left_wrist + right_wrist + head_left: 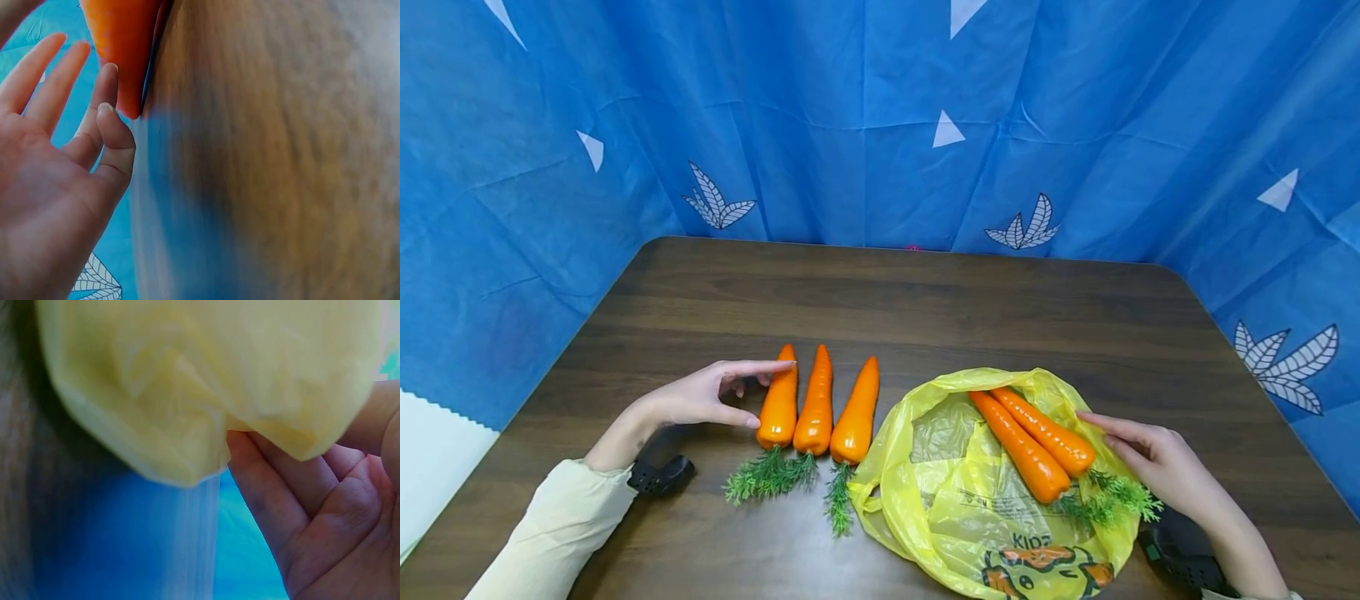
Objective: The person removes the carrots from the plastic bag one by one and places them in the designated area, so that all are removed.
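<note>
Tabletop's far edge lies beyond our left hand, fingers spread at a carrot, and right hand at the bag, grip unclear.

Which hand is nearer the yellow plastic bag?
Right: the right hand is at the right edge of the yellow plastic bag; the left hand is left of it, by the leftmost carrot.

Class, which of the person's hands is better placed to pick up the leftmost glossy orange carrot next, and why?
Probably the left hand: its fingers are beside that carrot, while the right hand is at the crinkled yellow plastic bag, with the bag lying between it and the carrot.
</note>
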The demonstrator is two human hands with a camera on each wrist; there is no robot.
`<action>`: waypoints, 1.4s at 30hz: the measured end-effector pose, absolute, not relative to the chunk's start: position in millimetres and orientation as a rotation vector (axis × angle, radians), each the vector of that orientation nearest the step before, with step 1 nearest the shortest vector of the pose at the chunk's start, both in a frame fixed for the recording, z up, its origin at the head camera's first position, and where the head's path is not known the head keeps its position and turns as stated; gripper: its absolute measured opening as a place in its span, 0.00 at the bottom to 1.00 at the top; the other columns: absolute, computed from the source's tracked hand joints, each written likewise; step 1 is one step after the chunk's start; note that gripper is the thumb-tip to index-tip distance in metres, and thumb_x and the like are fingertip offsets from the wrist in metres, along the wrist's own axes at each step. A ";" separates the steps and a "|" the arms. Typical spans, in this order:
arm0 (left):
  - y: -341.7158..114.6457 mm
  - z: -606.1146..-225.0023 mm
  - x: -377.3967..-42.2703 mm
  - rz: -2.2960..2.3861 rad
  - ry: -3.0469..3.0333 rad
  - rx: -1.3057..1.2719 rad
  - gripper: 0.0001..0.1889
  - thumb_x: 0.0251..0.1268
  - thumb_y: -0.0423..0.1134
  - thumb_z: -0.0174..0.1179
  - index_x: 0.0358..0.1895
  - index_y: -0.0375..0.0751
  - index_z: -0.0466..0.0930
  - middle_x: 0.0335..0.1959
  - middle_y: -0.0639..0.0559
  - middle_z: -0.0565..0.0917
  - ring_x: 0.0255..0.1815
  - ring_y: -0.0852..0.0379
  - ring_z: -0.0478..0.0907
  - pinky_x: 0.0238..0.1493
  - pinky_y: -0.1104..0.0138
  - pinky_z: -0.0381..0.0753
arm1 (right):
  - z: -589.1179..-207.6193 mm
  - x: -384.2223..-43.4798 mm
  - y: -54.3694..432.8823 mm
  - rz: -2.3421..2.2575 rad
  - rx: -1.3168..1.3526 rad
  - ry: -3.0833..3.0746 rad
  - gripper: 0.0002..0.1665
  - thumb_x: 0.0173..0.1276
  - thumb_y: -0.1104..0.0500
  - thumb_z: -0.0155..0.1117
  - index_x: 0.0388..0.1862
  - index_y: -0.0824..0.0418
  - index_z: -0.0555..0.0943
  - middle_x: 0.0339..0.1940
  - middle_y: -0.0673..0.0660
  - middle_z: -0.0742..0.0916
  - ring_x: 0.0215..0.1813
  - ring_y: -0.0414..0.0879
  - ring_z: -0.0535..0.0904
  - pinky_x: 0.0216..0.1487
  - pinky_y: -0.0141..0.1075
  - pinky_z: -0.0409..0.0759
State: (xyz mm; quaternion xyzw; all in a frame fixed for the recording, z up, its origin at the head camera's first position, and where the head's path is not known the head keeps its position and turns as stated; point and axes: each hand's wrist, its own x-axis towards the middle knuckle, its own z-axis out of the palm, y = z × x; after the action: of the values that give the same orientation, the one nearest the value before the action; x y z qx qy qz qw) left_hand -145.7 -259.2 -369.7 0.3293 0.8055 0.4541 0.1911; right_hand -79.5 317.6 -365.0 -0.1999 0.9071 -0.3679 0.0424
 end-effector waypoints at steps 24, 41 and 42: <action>-254.9 -372.9 -140.9 1.370 2.171 0.901 0.45 0.56 0.33 0.66 0.74 0.41 0.47 0.72 0.41 0.52 0.62 0.44 0.60 0.55 0.63 0.70 | -363.5 -78.6 314.8 -1.122 -0.603 2.793 0.22 0.69 0.71 0.53 0.61 0.61 0.75 0.15 0.43 0.68 0.10 0.35 0.57 0.10 0.31 0.63; -218.8 -300.7 -129.8 1.532 2.118 1.009 0.47 0.62 0.30 0.60 0.76 0.52 0.37 0.74 0.53 0.47 0.70 0.48 0.53 0.64 0.48 0.56 | -363.0 -77.5 314.4 -1.119 -0.590 2.792 0.21 0.70 0.70 0.52 0.61 0.62 0.75 0.13 0.43 0.67 0.10 0.36 0.58 0.10 0.32 0.63; -210.0 -292.7 -126.5 1.530 2.102 1.046 0.46 0.61 0.30 0.60 0.76 0.51 0.38 0.74 0.54 0.47 0.70 0.48 0.53 0.64 0.47 0.55 | -363.1 -77.4 314.4 -1.123 -0.591 2.791 0.21 0.70 0.70 0.53 0.61 0.62 0.75 0.14 0.43 0.67 0.10 0.36 0.57 0.10 0.32 0.63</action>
State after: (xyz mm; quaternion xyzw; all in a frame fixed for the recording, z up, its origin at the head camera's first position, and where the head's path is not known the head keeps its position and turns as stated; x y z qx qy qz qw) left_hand -126.5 -210.0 -292.7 0.3680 0.7393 0.5380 0.1689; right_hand -77.4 314.4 -363.1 -0.1926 0.9097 -0.3659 0.0377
